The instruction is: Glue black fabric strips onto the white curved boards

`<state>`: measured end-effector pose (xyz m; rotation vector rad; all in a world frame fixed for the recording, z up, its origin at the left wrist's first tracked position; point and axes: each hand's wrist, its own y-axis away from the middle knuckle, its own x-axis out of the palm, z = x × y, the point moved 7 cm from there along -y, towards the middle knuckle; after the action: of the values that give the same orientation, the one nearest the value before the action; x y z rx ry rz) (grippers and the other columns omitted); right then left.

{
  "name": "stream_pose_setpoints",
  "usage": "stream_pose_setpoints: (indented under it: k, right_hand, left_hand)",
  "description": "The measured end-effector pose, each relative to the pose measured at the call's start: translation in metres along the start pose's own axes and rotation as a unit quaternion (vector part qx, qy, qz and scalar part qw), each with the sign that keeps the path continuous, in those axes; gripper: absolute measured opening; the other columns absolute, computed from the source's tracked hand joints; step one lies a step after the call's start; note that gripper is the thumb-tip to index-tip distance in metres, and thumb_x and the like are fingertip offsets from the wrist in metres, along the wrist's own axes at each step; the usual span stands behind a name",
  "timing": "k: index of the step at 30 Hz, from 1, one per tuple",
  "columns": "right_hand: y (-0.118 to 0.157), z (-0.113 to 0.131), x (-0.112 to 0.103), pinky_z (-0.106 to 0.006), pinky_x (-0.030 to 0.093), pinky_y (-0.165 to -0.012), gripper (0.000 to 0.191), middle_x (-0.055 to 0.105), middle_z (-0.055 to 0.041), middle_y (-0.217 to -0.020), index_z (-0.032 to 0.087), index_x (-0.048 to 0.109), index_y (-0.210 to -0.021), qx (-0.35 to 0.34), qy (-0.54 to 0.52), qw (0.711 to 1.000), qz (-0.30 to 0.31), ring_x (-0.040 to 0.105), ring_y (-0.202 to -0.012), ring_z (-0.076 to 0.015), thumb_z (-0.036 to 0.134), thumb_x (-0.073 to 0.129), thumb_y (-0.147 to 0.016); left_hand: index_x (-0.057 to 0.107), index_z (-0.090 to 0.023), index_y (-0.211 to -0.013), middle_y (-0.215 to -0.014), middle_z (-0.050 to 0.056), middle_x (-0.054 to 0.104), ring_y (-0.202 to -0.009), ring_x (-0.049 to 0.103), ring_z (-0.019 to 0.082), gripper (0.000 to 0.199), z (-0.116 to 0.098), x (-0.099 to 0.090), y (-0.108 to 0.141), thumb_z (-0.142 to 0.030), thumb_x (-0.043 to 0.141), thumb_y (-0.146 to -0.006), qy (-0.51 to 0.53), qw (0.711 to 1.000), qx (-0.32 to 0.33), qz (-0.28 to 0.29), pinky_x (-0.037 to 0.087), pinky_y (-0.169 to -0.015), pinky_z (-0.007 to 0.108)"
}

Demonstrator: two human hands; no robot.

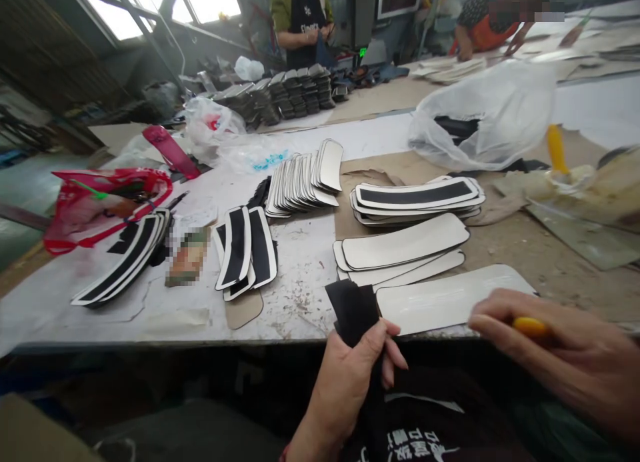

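Note:
My left hand [353, 369] is closed around a bunch of black fabric strips [353, 309] at the table's front edge. Beside it lies a curved white panel [440, 295], its surface shiny and bare of any black strip. My right hand [555, 349] grips a yellow-handled tool [531, 327] over the panel's right end; the tool's working end is hidden. Just behind are loosely stacked plain white panels [405, 242]. Farther back sits a pile whose top panel [417, 193] carries a black strip along its middle.
Several fanned white panels [305, 182] stand mid-table. Strip-covered panels [235, 249] lie to the left, near a red plastic bag [107, 202]. A clear plastic bag [485, 115] and a container with a yellow handle [556, 149] are at the right. Two people work behind.

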<state>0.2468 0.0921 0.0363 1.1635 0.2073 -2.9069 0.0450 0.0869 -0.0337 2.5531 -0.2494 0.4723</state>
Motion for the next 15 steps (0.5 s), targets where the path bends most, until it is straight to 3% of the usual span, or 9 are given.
stream_pose_setpoints:
  k: [3,5,8,12,15]
  right_hand:
    - [-0.008,0.017,0.039,-0.023,0.045,-0.052,0.028,0.063,-0.0009,-0.065,0.022,0.064,-0.071,0.037,-0.119,0.988,0.091,0.058,-0.057,-0.0143,0.049,0.062,-0.079]
    - [-0.007,0.020,0.059,-0.023,0.045,-0.052,0.027,0.060,0.0011,-0.059,0.021,0.060,-0.075,0.089,-0.206,0.964,0.140,0.058,-0.053,-0.0134,0.047,0.062,-0.080]
    - [0.000,0.020,0.070,-0.022,0.043,-0.047,0.033,0.052,0.0049,-0.049,0.021,0.050,-0.071,0.131,-0.302,0.927,0.182,0.054,-0.044,-0.0119,0.050,0.058,-0.084]
    - [-0.002,0.009,0.041,-0.020,0.039,-0.044,0.036,0.051,0.0036,-0.054,0.020,0.054,-0.065,0.115,-0.235,0.964,0.055,0.048,-0.048,-0.0091,0.052,0.063,-0.079]
    - [-0.001,-0.003,0.027,-0.020,0.033,-0.039,0.038,0.049,0.0039,-0.055,0.019,0.062,-0.075,0.129,-0.218,0.967,-0.006,0.041,-0.044,-0.0078,0.056,0.065,-0.074]
  left_hand:
    - [0.066,-0.011,-0.074,-0.054,0.002,0.060,-0.043,0.047,0.007,0.033,-0.004,0.020,0.007,-0.042,0.061,-0.084,-0.030,0.999,0.002,0.043,0.036,-0.047,0.020]
    - [0.063,-0.011,-0.062,-0.047,0.001,0.056,-0.042,0.048,0.008,0.039,-0.005,0.031,0.010,-0.042,0.060,-0.085,-0.044,0.996,0.012,0.078,0.038,-0.048,0.021]
    - [0.064,-0.011,-0.066,-0.051,0.002,0.059,-0.045,0.052,0.009,0.033,-0.001,0.037,0.012,-0.040,0.063,-0.083,-0.039,0.995,0.015,0.087,0.041,-0.049,0.021]
    - [0.069,-0.010,-0.083,-0.071,0.007,0.070,-0.058,0.062,0.012,0.027,0.007,0.033,0.012,-0.037,0.068,-0.080,-0.050,0.997,0.027,0.052,0.049,-0.060,0.023]
    - [0.070,-0.009,-0.084,-0.071,0.009,0.071,-0.061,0.065,0.015,0.032,0.013,0.031,0.013,-0.041,0.069,-0.078,-0.047,0.998,0.033,0.008,0.052,-0.061,0.024]
